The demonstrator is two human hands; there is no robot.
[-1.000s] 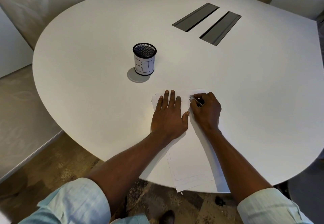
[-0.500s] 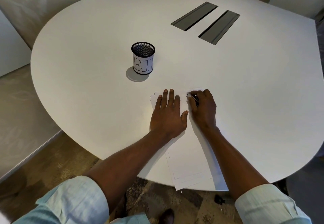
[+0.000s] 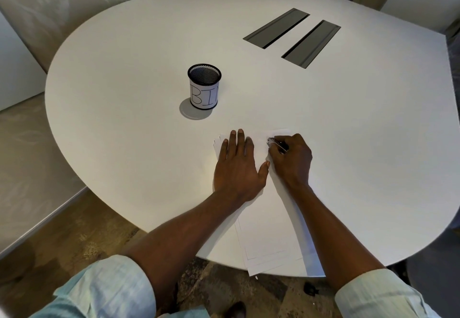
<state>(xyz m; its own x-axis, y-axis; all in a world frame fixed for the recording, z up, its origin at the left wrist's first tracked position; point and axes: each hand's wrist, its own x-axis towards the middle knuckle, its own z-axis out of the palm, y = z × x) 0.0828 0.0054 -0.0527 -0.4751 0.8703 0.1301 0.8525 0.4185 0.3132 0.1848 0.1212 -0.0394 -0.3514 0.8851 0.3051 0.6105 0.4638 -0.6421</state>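
While the left hand (image 3: pixel 236 166) lies flat on the far end of the sheets (image 3: pixel 266 230), fingers straight and pressing down, the right hand (image 3: pixel 292 161) has its fingers curled round a small metal tool (image 3: pixel 275 143). The tip is down at the sheets' far right corner. The tool is too small to tell its kind.

Sheets: a loose white stack with fanned edges, at the near edge of the table (image 3: pixel 124 93). Their near end hangs over that edge.

Risks, as judged:
- Overhang. If the left hand's press eases, the hanging end could drag the stack off the near edge.
- The stack is not squared. A pull at the corner could slide the top sheet over the others or tear it, since the palm pins only the left part.
- The left thumb lies just beside the right hand, so a slip of the tip that way could nick it.
- Anything small freed at the corner could skid on the smooth table. The mesh cup (image 3: pixel 204 86) stands well apart, toward the table's middle.

Writing: the cup's white label (image 3: pixel 204 97) reads "BIN" in hand-drawn black capitals, the last letter partly round the curve. The sheets look blank apart from a faint ruled border near the overhang. No brand is legible on the tool or on the cable slots (image 3: pixel 276 27) toward the far edge.
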